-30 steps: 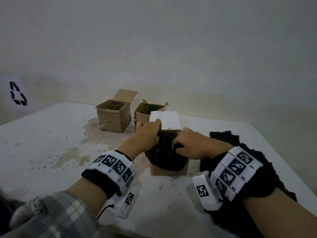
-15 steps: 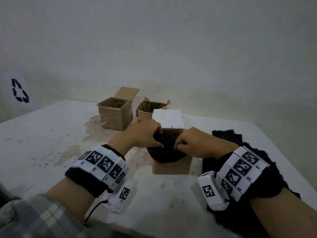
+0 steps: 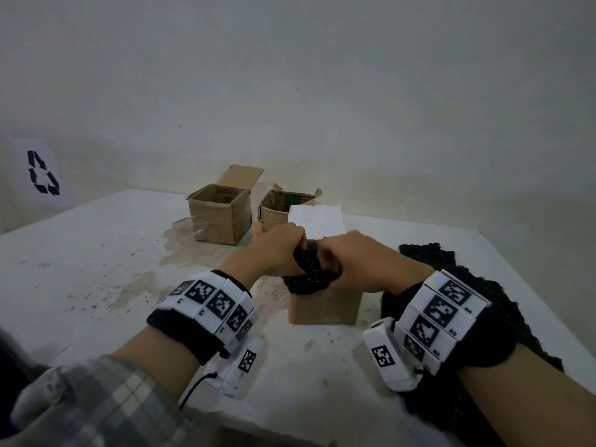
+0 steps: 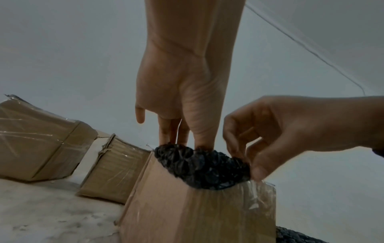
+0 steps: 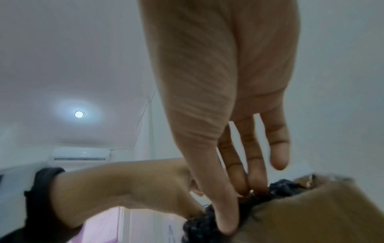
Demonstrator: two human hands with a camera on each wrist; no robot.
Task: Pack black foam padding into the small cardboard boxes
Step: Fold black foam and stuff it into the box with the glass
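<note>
Both pinch the foam (image 3: 309,280) bulging from the near box (image 3: 325,309) at frame centre: left grip (image 3: 280,251) presses the fold down, right grip (image 3: 353,264) holds the overhanging edge, apparently so it feeds inside without springing out.

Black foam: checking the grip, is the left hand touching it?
Touching. The left wrist view shows the left hand, fingertips sunk into the black foam.

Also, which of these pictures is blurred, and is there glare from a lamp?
Right wrist view: the softest, the box and black foam near the lens are blurred, and the ceiling lamp makes a bright halo. Left wrist view: sharper, with glints on the tape. Head view: dim, even light, no glare.
</note>
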